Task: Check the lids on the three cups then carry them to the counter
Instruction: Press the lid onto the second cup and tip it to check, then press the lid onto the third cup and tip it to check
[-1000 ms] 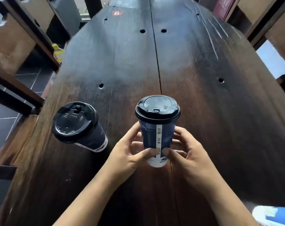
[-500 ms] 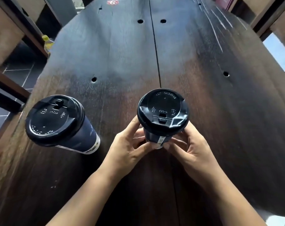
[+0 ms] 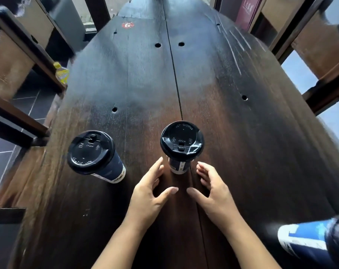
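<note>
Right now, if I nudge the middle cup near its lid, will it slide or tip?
Probably tip: the middle cup is tall, tapers to a narrow base, and carries a wider lid. The paper wall may also give when squeezed. Weight can't be judged; its contents are hidden.

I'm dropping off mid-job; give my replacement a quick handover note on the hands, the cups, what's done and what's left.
Left hand and right hand: both open, empty, flanking the middle cup without touching it.
Middle cup stands upright on the wooden table, black lid on.
Left cup stands lidded near the table's left edge.
Third cup is at the lower right, blurred; lid unclear.
Nothing carried yet; all three must go to the counter.
</note>
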`<state>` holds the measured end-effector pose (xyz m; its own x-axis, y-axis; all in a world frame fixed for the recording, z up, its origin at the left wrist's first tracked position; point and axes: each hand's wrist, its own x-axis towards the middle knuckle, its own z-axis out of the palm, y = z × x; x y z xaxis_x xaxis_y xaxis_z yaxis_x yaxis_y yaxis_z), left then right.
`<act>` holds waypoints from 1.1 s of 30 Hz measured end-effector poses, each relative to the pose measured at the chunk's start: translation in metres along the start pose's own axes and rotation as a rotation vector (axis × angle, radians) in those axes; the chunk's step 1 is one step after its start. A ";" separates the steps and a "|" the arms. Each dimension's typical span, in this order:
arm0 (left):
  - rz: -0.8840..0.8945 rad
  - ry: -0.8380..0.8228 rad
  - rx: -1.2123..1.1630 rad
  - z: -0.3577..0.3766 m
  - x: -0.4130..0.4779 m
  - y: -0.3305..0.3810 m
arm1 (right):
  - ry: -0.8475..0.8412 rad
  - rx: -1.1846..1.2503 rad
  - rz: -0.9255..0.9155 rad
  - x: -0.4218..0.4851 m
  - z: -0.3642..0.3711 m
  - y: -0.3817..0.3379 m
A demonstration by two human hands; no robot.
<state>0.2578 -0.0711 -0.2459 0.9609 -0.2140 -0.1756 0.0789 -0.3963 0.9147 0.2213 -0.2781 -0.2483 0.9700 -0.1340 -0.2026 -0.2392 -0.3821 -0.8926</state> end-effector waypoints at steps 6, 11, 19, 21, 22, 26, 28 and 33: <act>-0.117 -0.235 0.279 -0.017 -0.043 0.027 | -0.110 -0.238 0.220 -0.055 -0.004 -0.031; -0.126 -0.382 0.546 -0.028 -0.086 0.059 | -0.174 -0.344 0.333 -0.100 -0.013 -0.064; -0.016 -0.432 0.781 -0.023 -0.129 0.112 | -0.138 -0.555 0.286 -0.161 -0.054 -0.116; 0.013 -0.438 0.764 -0.015 -0.130 0.123 | -0.108 -0.560 0.242 -0.175 -0.068 -0.129; 0.023 -0.442 0.738 -0.008 -0.129 0.129 | -0.086 -0.546 0.221 -0.183 -0.076 -0.135; 0.031 -0.477 0.617 0.027 -0.125 0.154 | 0.016 -0.584 0.091 -0.212 -0.121 -0.149; 0.042 -0.503 0.584 0.046 -0.122 0.166 | 0.082 -0.647 0.037 -0.223 -0.147 -0.148; 0.056 -0.540 0.518 0.093 -0.110 0.184 | 0.221 -0.678 0.080 -0.229 -0.195 -0.127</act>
<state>0.1419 -0.2036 -0.0924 0.6854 -0.6018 -0.4098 -0.2297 -0.7129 0.6626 0.0213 -0.3767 -0.0099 0.9344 -0.3398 -0.1069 -0.3524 -0.8379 -0.4168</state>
